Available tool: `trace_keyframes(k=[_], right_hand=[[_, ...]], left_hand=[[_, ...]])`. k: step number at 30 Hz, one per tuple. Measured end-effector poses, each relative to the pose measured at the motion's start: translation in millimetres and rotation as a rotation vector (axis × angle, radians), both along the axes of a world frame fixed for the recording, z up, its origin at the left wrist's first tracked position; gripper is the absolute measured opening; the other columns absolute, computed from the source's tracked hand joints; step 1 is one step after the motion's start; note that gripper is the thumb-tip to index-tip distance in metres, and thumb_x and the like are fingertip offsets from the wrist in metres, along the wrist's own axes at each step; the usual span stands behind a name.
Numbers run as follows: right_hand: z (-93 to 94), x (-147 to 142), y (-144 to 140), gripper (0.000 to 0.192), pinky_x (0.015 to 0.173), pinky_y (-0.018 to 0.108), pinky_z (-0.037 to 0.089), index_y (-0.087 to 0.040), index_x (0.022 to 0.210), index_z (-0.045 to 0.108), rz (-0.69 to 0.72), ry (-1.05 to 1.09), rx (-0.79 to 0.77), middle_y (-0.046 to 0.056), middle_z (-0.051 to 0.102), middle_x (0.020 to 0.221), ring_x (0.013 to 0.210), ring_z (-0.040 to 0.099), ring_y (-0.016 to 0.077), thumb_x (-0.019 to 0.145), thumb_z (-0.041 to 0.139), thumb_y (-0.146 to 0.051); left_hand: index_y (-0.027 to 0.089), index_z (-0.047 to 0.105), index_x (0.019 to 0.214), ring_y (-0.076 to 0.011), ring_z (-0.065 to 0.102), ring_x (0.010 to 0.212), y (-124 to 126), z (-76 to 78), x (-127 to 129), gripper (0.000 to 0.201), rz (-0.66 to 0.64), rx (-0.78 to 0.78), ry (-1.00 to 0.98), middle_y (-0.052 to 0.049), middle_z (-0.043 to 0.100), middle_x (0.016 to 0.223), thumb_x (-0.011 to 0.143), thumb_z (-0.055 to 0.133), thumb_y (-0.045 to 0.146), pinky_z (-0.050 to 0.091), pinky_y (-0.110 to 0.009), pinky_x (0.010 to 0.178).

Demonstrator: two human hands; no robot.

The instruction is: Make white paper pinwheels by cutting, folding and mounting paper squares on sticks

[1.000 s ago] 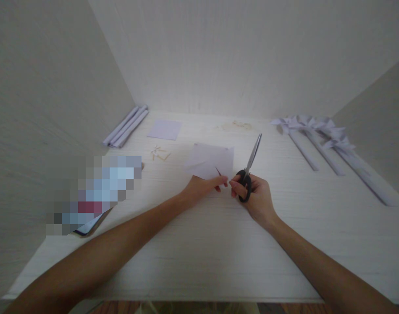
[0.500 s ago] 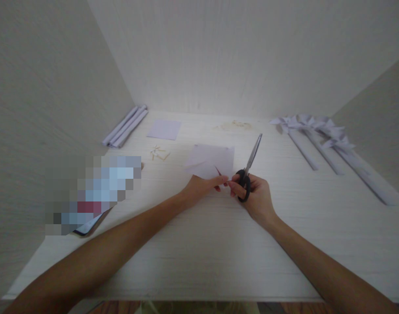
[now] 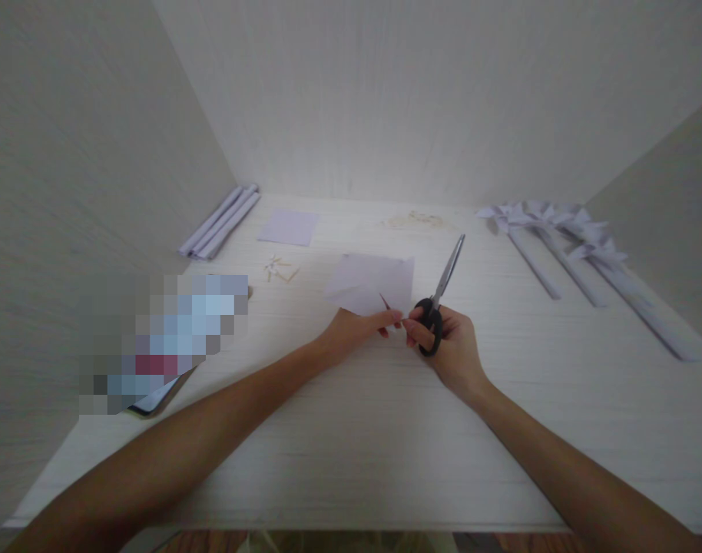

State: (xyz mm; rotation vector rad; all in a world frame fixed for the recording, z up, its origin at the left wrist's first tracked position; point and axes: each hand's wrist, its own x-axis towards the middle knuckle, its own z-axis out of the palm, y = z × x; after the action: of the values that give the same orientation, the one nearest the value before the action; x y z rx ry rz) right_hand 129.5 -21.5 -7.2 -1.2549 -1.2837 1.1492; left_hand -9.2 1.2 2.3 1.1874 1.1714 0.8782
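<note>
My right hand (image 3: 458,346) keeps a pair of scissors (image 3: 442,288) with black handles in its grip, the blades pointing up and away from me. Its thumb and forefinger also pinch toward the fingertips of my left hand (image 3: 356,334). Closed in a pinch, my left hand has a thin dark red pointed piece (image 3: 384,302) sticking out above its fingers; its kind is unclear. Whatever small thing lies between the two hands' fingertips is mostly hidden. Just beyond my left hand a square of white paper (image 3: 369,278) lies on the table, its near edge partly covered.
Rolled paper tubes (image 3: 221,223) rest at the back left, near another paper square (image 3: 288,227). Small pale sticks (image 3: 280,268) lie beside it, with more thin pieces (image 3: 418,220) at the back. Paper pinwheels (image 3: 550,219) on paper sticks lie right. A phone (image 3: 160,395), partly blurred, lies left.
Almost nothing differs. The scissors' tips have shifted very slightly to the right, and both hands stay together in the same place.
</note>
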Motion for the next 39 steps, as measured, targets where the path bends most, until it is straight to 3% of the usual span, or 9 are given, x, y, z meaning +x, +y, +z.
trace_keyframes(k=[13, 26, 39], right_hand=[[0.1, 1, 0, 0.012, 0.037, 0.018, 0.030, -0.014, 0.064, 0.056, 0.031, 0.001, 0.008, -0.004, 0.052, 0.044, 0.038, 0.042, 0.0057, 0.066, 0.062, -0.024], [-0.8, 1, 0, 0.016, 0.037, 0.018, 0.030, -0.013, 0.065, 0.058, -0.010, -0.024, -0.006, -0.003, 0.053, 0.044, 0.038, 0.042, 0.0058, 0.065, 0.063, -0.028], [-1.2, 1, -1, 0.017, 0.036, 0.018, 0.031, -0.013, 0.064, 0.058, -0.020, -0.041, -0.006, -0.003, 0.053, 0.044, 0.038, 0.043, 0.0062, 0.064, 0.063, -0.029]], left_hand=[[0.017, 0.056, 0.054, -0.0071, 0.050, 0.050, 1, 1.6, 0, 0.014, -0.015, 0.021, -0.015, 0.004, 0.057, 0.058, 0.064, 0.057, 0.027, 0.043, -0.021, 0.054], [0.020, 0.046, 0.045, -0.0128, 0.052, 0.055, -2, -3.8, 0, 0.027, -0.033, 0.246, 0.363, 0.003, 0.048, 0.046, 0.069, 0.048, 0.032, 0.041, -0.025, 0.064], [0.021, 0.047, 0.042, -0.0149, 0.054, 0.058, -3, -4.6, 1, 0.027, 0.021, 0.255, 0.311, 0.002, 0.051, 0.046, 0.067, 0.051, 0.031, 0.041, -0.025, 0.064]])
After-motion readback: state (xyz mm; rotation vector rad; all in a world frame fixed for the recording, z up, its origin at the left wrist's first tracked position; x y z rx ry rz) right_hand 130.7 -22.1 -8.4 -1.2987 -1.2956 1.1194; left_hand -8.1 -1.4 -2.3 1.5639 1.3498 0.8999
